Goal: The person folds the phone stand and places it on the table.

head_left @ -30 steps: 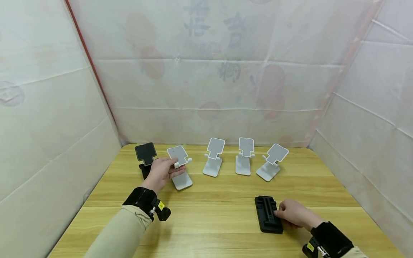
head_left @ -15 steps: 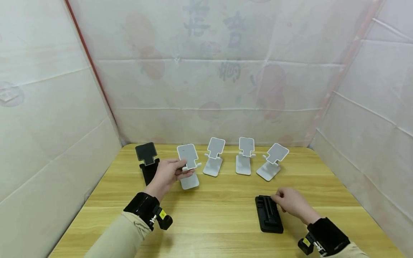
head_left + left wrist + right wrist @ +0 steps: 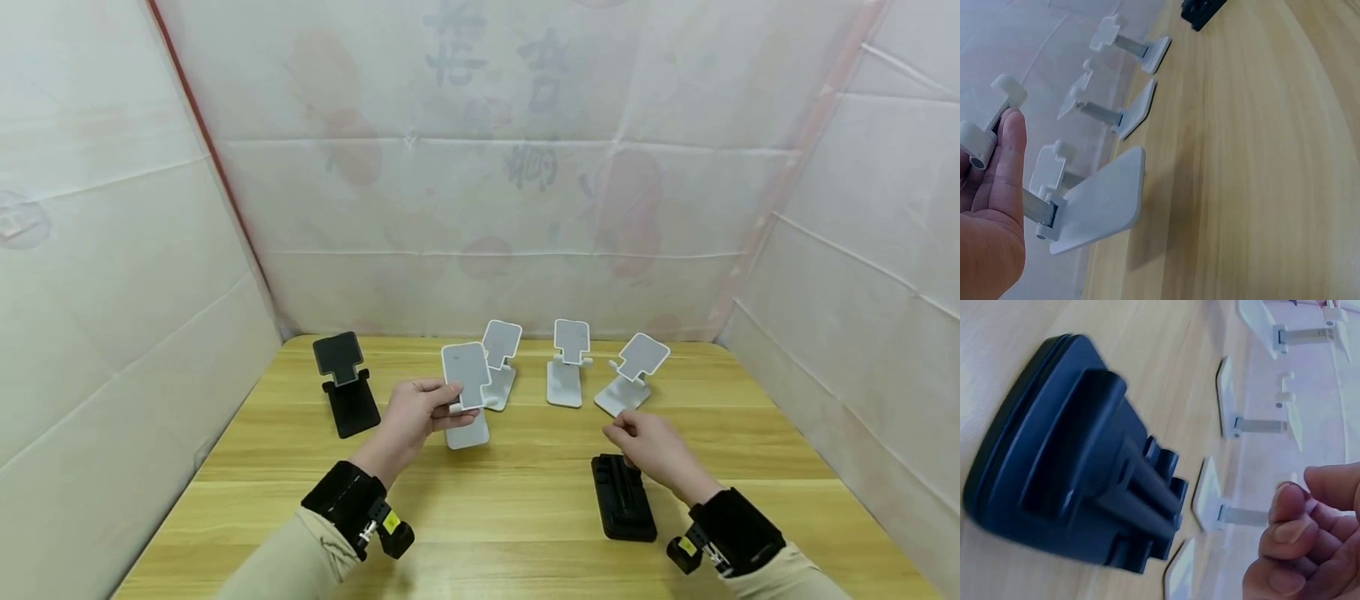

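Observation:
My left hand grips a white phone stand with a grey pad by its upper plate, thumb on the front and fingers behind. In the left wrist view the stand's base hangs tilted above the table, its shadow apart from it. My right hand hovers over the far end of a folded black phone stand, fingers loosely curled with nothing between them. The right wrist view shows the folded stand's hinged arm lying flat along its base.
Three more white phone stands stand unfolded along the back: one partly behind the held one, one in the middle and one to the right. An unfolded black stand is at the left. White sheeting encloses the wooden table.
My left hand has carried the white phone stand rightward, away from the unfolded black one. My right hand has risen and moved forward and left from the side of the folded black stand, which stays put.

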Tool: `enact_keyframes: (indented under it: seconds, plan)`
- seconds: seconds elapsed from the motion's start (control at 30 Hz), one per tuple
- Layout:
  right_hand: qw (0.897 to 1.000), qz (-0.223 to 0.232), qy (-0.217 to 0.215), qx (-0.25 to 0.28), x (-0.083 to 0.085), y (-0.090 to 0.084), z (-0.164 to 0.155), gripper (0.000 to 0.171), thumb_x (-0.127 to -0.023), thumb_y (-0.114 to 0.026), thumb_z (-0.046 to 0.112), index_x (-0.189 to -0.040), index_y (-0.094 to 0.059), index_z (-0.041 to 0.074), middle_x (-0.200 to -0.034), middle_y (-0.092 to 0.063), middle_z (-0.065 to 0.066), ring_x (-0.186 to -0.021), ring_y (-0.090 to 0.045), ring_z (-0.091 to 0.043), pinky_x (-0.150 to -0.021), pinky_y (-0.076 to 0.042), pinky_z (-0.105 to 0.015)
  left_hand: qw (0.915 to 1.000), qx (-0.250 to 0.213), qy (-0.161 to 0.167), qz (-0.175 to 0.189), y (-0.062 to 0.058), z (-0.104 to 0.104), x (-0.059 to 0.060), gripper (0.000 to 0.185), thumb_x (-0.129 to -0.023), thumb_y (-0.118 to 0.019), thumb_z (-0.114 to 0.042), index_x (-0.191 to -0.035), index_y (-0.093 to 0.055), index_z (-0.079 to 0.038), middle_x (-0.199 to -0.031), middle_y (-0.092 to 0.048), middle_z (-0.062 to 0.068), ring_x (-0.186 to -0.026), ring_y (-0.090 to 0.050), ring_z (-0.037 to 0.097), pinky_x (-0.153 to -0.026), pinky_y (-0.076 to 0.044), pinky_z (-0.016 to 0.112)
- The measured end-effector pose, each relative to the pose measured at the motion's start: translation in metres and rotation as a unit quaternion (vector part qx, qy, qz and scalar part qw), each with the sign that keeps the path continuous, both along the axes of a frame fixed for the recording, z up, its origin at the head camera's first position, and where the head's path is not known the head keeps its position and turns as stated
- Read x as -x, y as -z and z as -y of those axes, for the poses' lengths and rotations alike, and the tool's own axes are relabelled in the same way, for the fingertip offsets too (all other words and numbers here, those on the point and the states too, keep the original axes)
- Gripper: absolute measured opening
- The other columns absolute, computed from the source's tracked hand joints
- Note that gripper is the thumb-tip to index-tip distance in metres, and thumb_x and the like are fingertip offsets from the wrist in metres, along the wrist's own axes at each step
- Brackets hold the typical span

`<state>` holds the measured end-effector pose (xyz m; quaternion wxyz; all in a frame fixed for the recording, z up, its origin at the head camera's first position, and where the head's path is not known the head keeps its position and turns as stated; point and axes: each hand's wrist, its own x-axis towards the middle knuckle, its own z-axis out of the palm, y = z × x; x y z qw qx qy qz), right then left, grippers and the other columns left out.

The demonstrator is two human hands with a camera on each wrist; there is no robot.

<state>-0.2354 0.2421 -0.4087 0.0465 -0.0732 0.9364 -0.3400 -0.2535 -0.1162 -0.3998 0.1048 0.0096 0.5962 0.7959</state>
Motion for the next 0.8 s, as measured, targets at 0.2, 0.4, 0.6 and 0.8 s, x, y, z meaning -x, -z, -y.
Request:
enact_keyframes:
  seconds: [0.2, 0.4, 0.6, 0.8]
  plan:
    - [0.999, -0.021, -0.019, 0.023, 0.004, -0.005, 0.018, 0.021, -0.105, -0.060, 0.028, -0.106, -0.069, 0.009, -0.063, -0.056, -0.002, -0.056, -0.052, -0.018, -0.049, -0.039, -0.028, 0.9996, 0.002, 0.028, -0.009, 0.003, -0.012, -0.006, 0.033, -0.101, -0.064, -0.009, -0.126, -0.065, 0.011, -0.121, -0.067, 0.024, -0.094, -0.076, 0.029, -0.088, -0.063, 0.040]
    - [0.997, -0.011, -0.043, 0.063, 0.007, -0.006, 0.036, 0.023, -0.104, -0.061, 0.030, -0.112, -0.070, 0.009, -0.065, -0.058, -0.005, -0.060, -0.055, -0.020, -0.054, -0.043, -0.028, 0.9982, 0.006, 0.055, -0.022, 0.005, -0.027, -0.012, 0.033, -0.101, -0.063, -0.008, -0.127, -0.065, 0.012, -0.114, -0.070, 0.023, -0.092, -0.076, 0.029, -0.086, -0.063, 0.040]
    - [0.992, 0.013, -0.056, 0.110, 0.009, -0.007, 0.054, 0.030, -0.104, -0.061, 0.036, -0.116, -0.070, 0.010, -0.065, -0.056, -0.003, -0.057, -0.048, -0.016, -0.051, -0.040, -0.025, 0.9967, 0.011, 0.071, -0.036, 0.006, -0.038, -0.014, 0.032, -0.101, -0.064, -0.008, -0.124, -0.065, 0.015, -0.109, -0.071, 0.022, -0.090, -0.076, 0.029, -0.085, -0.064, 0.040]
    - [0.983, 0.049, -0.076, 0.161, 0.012, -0.011, 0.065, 0.040, -0.102, -0.062, 0.045, -0.122, -0.068, 0.011, -0.068, -0.056, -0.003, -0.057, -0.045, -0.016, -0.050, -0.038, -0.027, 0.9956, 0.025, 0.080, -0.042, 0.010, -0.043, -0.015, 0.032, -0.101, -0.064, -0.009, -0.123, -0.066, 0.014, -0.112, -0.070, 0.022, -0.092, -0.075, 0.030, -0.085, -0.064, 0.040]
